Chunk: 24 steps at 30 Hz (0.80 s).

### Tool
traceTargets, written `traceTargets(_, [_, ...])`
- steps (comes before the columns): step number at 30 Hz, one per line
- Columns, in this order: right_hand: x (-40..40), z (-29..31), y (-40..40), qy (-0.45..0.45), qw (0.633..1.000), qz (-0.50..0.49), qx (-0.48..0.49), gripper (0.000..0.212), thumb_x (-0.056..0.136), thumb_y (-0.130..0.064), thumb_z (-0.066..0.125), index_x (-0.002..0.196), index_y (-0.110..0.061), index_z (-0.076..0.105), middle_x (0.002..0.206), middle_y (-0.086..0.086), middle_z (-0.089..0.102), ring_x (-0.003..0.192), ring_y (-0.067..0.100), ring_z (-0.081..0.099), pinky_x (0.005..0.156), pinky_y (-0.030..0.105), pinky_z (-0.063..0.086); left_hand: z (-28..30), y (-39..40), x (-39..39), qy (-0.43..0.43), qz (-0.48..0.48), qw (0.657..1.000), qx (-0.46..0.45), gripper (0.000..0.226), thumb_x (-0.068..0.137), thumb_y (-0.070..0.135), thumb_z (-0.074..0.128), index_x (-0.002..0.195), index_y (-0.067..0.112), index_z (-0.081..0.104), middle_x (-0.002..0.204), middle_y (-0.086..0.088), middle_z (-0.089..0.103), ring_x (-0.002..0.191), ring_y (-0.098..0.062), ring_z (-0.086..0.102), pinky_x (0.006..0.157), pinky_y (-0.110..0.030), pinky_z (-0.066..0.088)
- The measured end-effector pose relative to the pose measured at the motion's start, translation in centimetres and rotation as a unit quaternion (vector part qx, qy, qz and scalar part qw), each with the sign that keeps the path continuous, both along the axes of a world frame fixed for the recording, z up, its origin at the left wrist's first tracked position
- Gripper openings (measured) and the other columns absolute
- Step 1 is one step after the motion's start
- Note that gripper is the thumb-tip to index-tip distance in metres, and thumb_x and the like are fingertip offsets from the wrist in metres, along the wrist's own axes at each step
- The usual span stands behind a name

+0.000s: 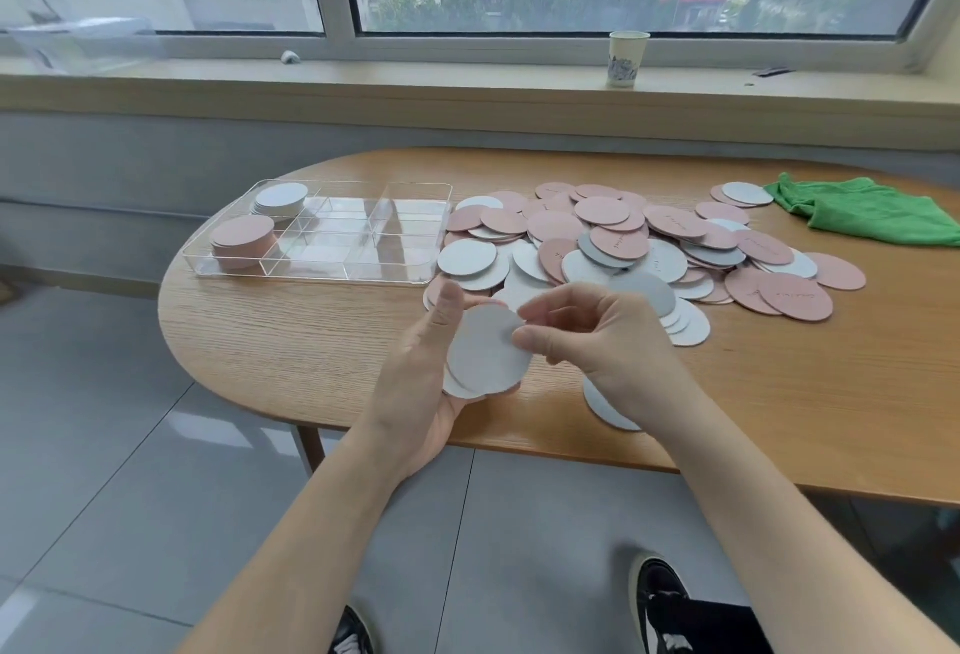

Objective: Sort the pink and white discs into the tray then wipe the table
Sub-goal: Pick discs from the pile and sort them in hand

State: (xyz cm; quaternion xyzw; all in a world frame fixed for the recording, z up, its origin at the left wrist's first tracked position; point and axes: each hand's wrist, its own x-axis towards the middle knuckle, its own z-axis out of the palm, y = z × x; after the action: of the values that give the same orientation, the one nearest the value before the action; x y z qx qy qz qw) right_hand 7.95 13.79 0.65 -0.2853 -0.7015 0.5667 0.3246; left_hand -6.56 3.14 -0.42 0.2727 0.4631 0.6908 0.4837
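Note:
A loose heap of pink and white discs [649, 242] covers the middle of the wooden table [291, 341]. My left hand [415, 372] holds a small stack of white discs [485, 357] in its palm, thumb up along the stack's left edge. My right hand [587, 336] pinches the top disc's right edge with thumb and fingers. Another white disc [602, 406] lies on the table under my right wrist. The clear tray [415, 279] sits at the left, with a white stack [280, 198] in its far-left compartment and a pink stack [241, 237] in its near-left one.
A green cloth [862, 209] lies crumpled at the table's far right. A paper cup [627, 58] stands on the window sill behind. The table's rounded left end and near edge border grey floor tiles, where my shoes [660, 596] show.

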Motion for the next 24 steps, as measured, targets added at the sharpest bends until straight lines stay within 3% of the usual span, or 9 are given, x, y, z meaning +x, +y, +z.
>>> traceTargets(3, [-0.8,-0.6,-0.3,-0.011,1.000,-0.003,0.023,0.022,0.072,-0.013,0.089,0.089,-0.016,0.076,0.080,0.001,0.076,0.075,0.015,0.072,0.080,0.035,0.060,-0.5,-0.2,-0.3,0.012,-0.013,1.000,0.004,0.022,0.097,0.025,0.062,0.110,0.009,0.071,0.103,-0.015,0.069,0.090,-0.026,0.069,0.074,-0.042,0.064])
traceTargets(5, [-1.0,-0.6,-0.2,-0.015,0.999,-0.025,0.038,0.024,0.072,-0.015,0.090,0.090,-0.018,0.075,0.081,0.000,0.076,0.076,0.017,0.074,0.081,0.036,0.060,-0.6,-0.3,-0.6,0.003,-0.023,1.000,-0.001,0.017,0.100,0.013,0.060,0.113,0.009,0.070,0.105,-0.018,0.070,0.097,-0.032,0.071,0.078,-0.047,0.064])
traceTargets(8, [-1.0,-0.6,0.6,-0.045,0.994,-0.066,0.072,0.024,0.074,-0.020,0.090,0.092,-0.022,0.074,0.082,-0.003,0.076,0.077,0.012,0.073,0.078,0.028,0.058,-0.4,-0.5,-0.9,-0.022,-0.035,0.999,0.000,0.021,0.104,0.011,0.055,0.123,0.008,0.064,0.111,-0.026,0.071,0.102,-0.042,0.073,0.078,-0.050,0.065])
traceTargets(13, [-1.0,-1.4,2.9,-0.137,0.968,-0.131,0.167,0.017,0.084,-0.026,0.081,0.098,-0.020,0.073,0.084,-0.008,0.073,0.080,0.002,0.067,0.077,0.019,0.054,-0.2,-0.6,-1.1,-0.040,-0.029,0.999,-0.008,0.019,0.100,0.018,0.059,0.119,0.015,0.064,0.114,-0.026,0.071,0.092,-0.035,0.072,0.065,-0.038,0.061])
traceTargets(17, [-1.5,-1.8,3.7,-0.206,0.947,-0.137,0.205,0.038,0.079,-0.039,0.084,0.107,-0.017,0.071,0.091,-0.006,0.068,0.085,0.007,0.065,0.081,0.023,0.053,0.0,-0.4,-1.1,-0.064,-0.013,0.998,0.001,0.018,0.090,0.017,0.067,0.107,0.011,0.062,0.106,-0.025,0.071,0.085,-0.031,0.067,0.059,-0.032,0.051])
traceTargets(21, [-2.8,-2.0,3.7,-0.274,0.923,-0.121,0.243,0.068,0.071,-0.054,0.085,0.122,-0.016,0.062,0.105,-0.001,0.060,0.099,0.017,0.057,0.084,0.029,0.046,-0.3,-0.4,-1.3,-0.054,-0.002,0.998,0.014,0.021,0.091,0.015,0.072,0.108,0.009,0.061,0.103,-0.025,0.071,0.082,-0.030,0.067,0.058,-0.031,0.050])
traceTargets(24, [-3.5,-1.8,3.6,-0.295,0.919,-0.116,0.234,0.080,0.067,-0.053,0.089,0.131,-0.018,0.057,0.116,0.002,0.057,0.111,0.018,0.055,0.093,0.031,0.047,-0.4,-0.4,-1.1,-0.022,0.002,1.000,0.021,0.023,0.091,0.012,0.073,0.109,0.006,0.062,0.100,-0.023,0.071,0.083,-0.031,0.068,0.058,-0.031,0.051])
